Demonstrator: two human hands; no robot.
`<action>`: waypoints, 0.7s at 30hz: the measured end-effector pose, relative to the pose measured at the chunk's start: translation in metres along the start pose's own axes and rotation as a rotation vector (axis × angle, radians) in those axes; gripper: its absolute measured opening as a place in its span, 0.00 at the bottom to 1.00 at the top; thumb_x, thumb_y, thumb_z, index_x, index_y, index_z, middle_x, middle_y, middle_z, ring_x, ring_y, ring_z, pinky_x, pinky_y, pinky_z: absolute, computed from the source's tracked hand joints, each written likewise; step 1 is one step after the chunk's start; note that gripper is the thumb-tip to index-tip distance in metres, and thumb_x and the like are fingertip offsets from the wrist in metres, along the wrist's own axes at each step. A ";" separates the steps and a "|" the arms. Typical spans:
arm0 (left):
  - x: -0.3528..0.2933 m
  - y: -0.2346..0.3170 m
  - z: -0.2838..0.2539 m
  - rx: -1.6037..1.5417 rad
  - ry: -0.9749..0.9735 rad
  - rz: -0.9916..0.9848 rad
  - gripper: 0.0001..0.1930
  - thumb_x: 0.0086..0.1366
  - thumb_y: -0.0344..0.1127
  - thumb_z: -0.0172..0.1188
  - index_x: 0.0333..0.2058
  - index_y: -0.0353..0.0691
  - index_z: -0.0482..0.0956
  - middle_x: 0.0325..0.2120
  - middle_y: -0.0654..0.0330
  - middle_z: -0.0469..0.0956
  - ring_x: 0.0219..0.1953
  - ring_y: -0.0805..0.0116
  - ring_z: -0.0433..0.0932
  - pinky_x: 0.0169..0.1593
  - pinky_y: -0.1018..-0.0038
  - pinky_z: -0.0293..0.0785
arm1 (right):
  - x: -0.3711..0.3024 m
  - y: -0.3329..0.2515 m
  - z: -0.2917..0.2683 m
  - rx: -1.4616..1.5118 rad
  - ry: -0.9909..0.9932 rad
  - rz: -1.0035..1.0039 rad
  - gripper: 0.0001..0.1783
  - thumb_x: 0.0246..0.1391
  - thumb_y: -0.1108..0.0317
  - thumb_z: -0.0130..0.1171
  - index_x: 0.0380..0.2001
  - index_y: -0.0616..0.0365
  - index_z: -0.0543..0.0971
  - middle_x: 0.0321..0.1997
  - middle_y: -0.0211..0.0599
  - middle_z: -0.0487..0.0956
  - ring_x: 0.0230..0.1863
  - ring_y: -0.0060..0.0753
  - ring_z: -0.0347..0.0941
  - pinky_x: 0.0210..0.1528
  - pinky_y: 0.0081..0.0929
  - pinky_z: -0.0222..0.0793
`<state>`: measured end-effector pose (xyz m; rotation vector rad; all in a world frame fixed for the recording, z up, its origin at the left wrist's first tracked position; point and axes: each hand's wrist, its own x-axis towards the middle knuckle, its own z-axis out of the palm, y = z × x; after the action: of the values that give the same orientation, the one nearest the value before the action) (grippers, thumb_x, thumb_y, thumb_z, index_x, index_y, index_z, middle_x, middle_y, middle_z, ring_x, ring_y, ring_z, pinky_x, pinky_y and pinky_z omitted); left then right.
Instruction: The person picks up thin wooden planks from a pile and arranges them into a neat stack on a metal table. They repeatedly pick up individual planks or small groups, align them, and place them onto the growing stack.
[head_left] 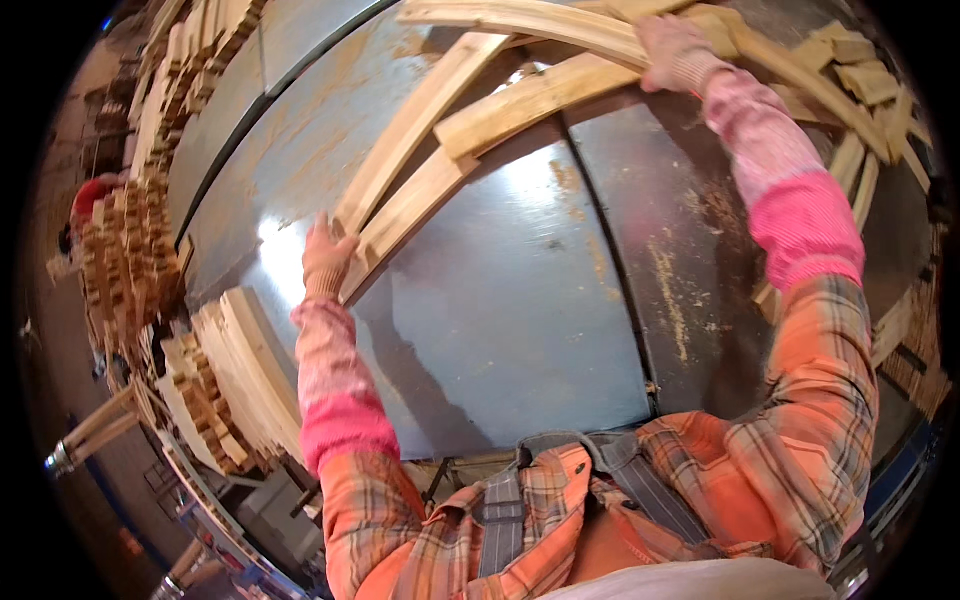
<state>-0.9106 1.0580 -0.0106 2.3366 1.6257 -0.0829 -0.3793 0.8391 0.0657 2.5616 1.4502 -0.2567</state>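
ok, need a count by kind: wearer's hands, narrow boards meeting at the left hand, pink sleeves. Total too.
Hands: 2 (left hand, right hand)
Narrow boards at left hand: 2
Pink sleeves: 2
Total: 6

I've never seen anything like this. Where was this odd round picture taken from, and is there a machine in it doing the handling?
No robot arm is handling anything here; these are a person's two bare hands. The camera sits on that person's head, looking down, and its very wide lens bends straight edges near the rim. You see the plaid sleeves from the wearer's own viewpoint.

On the grey metal surface lie long wooden strips, some crossing or overlapping. The left hand touches the near ends of strips; the right hand is on wood farther away. How firmly either grips, I can't tell. More wood is stacked at left.
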 end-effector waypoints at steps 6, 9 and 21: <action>-0.002 0.044 -0.012 0.176 -0.256 -0.175 0.46 0.54 0.63 0.68 0.65 0.40 0.69 0.58 0.42 0.76 0.58 0.43 0.78 0.60 0.57 0.74 | -0.063 -0.005 0.040 0.404 -0.154 0.269 0.38 0.40 0.44 0.76 0.51 0.58 0.81 0.48 0.53 0.85 0.50 0.53 0.82 0.55 0.39 0.75; -0.030 0.039 0.009 0.170 -0.271 -0.075 0.46 0.54 0.67 0.68 0.63 0.41 0.71 0.50 0.42 0.82 0.53 0.44 0.82 0.56 0.56 0.77 | -0.100 -0.011 0.053 0.562 -0.247 0.415 0.38 0.44 0.39 0.71 0.47 0.64 0.83 0.44 0.54 0.85 0.47 0.51 0.83 0.53 0.39 0.75; -0.185 -0.024 0.048 -1.431 -0.438 -0.346 0.15 0.69 0.41 0.58 0.39 0.33 0.81 0.29 0.61 0.78 0.30 0.71 0.79 0.32 0.71 0.78 | -0.258 -0.231 0.070 1.274 -0.271 0.335 0.26 0.60 0.50 0.64 0.50 0.61 0.80 0.35 0.43 0.85 0.31 0.38 0.82 0.35 0.38 0.81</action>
<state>-0.9941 0.8847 -0.0225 0.8670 1.1472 0.3536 -0.7133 0.7247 0.0422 3.3110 0.7732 -1.8724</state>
